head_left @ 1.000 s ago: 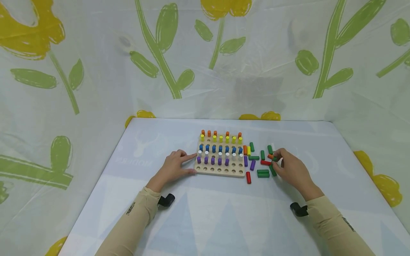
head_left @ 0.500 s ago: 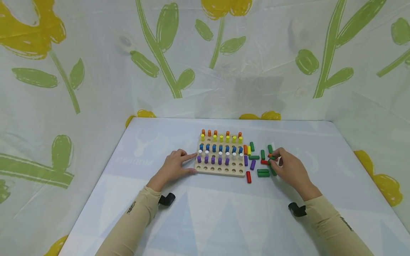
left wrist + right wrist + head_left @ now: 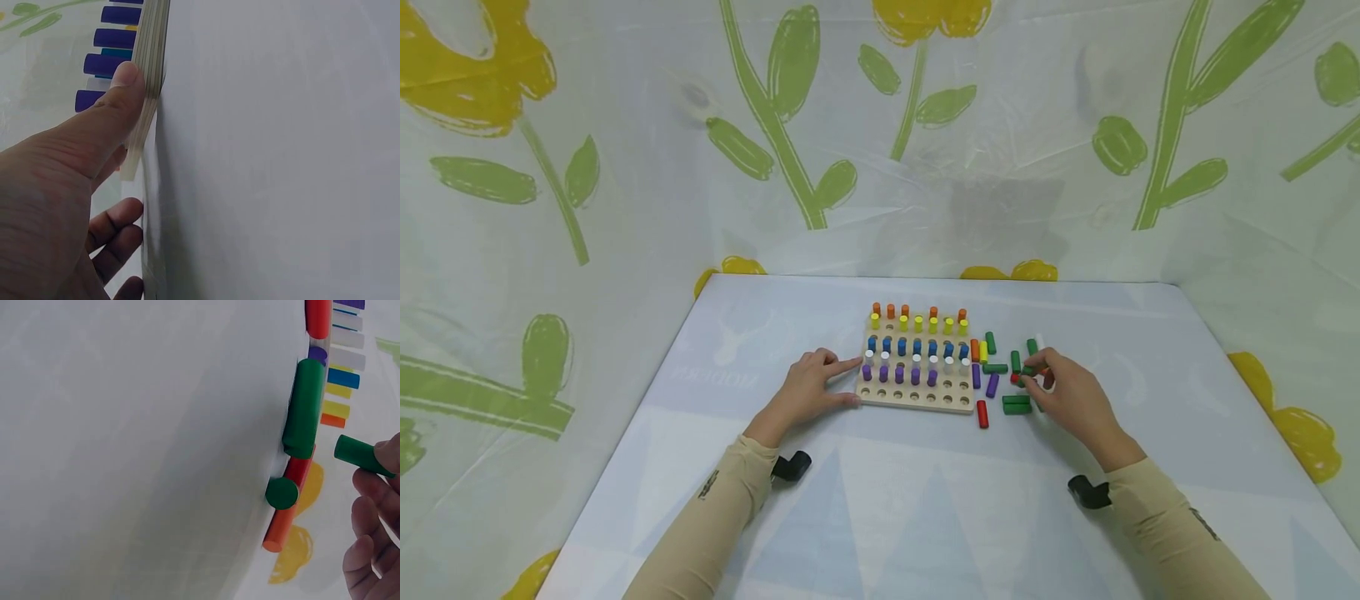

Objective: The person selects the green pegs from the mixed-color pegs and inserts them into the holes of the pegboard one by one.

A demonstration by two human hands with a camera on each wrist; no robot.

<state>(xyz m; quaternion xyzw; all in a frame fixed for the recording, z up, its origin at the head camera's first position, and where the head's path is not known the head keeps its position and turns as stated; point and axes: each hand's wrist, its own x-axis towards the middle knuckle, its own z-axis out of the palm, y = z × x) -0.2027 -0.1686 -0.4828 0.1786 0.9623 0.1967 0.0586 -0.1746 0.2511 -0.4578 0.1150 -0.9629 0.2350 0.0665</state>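
A wooden pegboard [image 3: 917,402] stands mid-table with rows of orange, yellow, blue, white and purple pegs upright in its holes. The front row holes hold no pegs. My left hand [image 3: 808,386] touches the board's left edge, index finger straight and thumb near the front corner. In the left wrist view the thumb [image 3: 128,81] lies against the board's side. Thumb and fingertips of my right hand [image 3: 1078,400] pinch a green peg [image 3: 356,453], held above the loose pegs to the board's right. Part of that pile is hidden behind the right hand.
Loose pegs lie right of the board: several green pegs [image 3: 1017,409], a red peg [image 3: 982,414], a purple peg [image 3: 992,385], a yellow peg [image 3: 983,352] and an orange peg [image 3: 974,350]. A patterned curtain [image 3: 1000,183] rises behind the white table [image 3: 880,508].
My right hand has shifted slightly left, and the green peg is now in its fingertips, raised over the loose pegs. The left hand and the board have stayed in place.
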